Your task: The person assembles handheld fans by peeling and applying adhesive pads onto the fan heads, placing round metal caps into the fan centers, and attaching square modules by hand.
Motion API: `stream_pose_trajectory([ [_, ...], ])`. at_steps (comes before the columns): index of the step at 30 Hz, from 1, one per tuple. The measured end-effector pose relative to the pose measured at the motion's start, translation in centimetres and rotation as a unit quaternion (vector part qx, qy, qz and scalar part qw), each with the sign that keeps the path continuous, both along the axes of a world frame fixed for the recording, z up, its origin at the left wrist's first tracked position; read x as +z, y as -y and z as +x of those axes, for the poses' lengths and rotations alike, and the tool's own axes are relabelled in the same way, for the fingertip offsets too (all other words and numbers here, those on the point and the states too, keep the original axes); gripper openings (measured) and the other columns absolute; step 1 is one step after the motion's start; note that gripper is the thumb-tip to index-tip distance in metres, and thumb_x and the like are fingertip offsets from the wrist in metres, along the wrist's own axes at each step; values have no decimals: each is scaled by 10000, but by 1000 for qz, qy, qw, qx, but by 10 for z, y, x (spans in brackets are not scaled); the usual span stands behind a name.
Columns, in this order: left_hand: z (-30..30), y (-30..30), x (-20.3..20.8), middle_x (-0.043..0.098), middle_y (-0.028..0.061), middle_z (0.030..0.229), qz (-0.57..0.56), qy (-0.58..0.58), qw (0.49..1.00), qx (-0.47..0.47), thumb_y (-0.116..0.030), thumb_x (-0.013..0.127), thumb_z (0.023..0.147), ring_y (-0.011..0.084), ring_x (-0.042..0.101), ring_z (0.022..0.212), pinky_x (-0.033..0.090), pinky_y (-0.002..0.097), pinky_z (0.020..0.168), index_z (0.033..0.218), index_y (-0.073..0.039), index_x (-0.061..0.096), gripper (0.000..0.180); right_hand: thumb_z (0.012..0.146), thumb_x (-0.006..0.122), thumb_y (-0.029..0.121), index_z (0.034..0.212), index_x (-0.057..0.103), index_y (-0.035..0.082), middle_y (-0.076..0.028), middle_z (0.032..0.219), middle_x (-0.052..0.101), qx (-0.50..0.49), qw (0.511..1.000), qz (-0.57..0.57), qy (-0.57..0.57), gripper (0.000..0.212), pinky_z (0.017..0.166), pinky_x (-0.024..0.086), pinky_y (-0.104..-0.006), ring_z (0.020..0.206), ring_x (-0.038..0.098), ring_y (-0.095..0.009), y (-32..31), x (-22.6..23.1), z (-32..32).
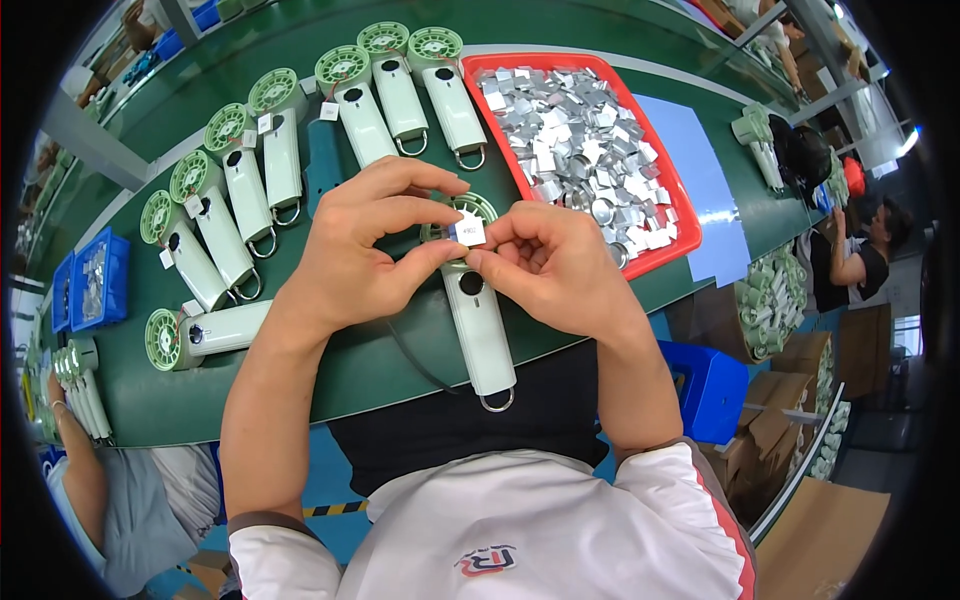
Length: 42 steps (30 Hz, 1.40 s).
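Both my hands meet over a pale green handheld fan [481, 335] lying at the table's near edge, its wire loop toward me. Between thumb and index finger, my left hand [365, 240] pinches a small silver square piece [468, 232]. The fingertips of my right hand [550, 265] are closed against its right side. The piece is over the fan's round head [480, 206], which my fingers partly hide. How the piece joins the fan cannot be made out.
A red tray [690, 225] of silver metal pieces stands at the far right, beside a pale blue sheet [705, 185]. More fans [285, 155] line the table's far and left sides. A teal tool [322, 165] lies among them. Blue bins [100, 285] stand left. Other people work at both sides.
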<state>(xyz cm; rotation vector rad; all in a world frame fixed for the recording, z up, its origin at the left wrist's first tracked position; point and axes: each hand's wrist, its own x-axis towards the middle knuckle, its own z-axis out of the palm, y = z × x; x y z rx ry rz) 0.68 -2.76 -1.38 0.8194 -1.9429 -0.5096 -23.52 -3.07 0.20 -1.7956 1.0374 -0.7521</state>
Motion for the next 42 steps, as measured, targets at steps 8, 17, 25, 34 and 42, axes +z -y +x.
stream_pose_trajectory([
  [8,-3,0,0,780,132,1180,-27,-4,999,20,0,896,756,280,741,1011,619,372,837,973,-4,788,243,939,839,43,997,794,-10,71,809,625,8,1000,-6,-3,91,583,415,-191,684,527,15,5,3,-5],
  [17,-3,-1,3,781,129,1179,-30,-1,999,25,20,881,746,277,737,1001,618,373,826,950,0,783,228,924,848,31,1002,797,-20,83,769,628,-21,999,30,5,106,585,410,-171,675,522,26,2,3,-1],
  [25,-2,0,2,782,137,1190,-34,-1,999,28,24,880,735,276,729,984,611,369,839,948,7,786,233,908,872,53,990,793,-27,95,730,622,-55,996,70,21,139,576,403,-161,658,513,36,-4,0,7],
  [34,-4,-1,3,780,142,1193,-26,1,999,23,35,878,728,284,726,987,611,375,840,940,12,782,234,911,870,70,971,796,-31,74,737,664,-64,996,59,-11,139,568,417,-170,651,542,28,-4,6,8],
  [42,-2,-3,3,767,173,1261,-19,25,999,14,28,884,736,323,742,1126,617,404,946,995,7,780,280,929,849,51,983,813,-32,55,755,688,-49,998,15,-33,106,585,448,-172,669,566,19,-1,10,-3],
])
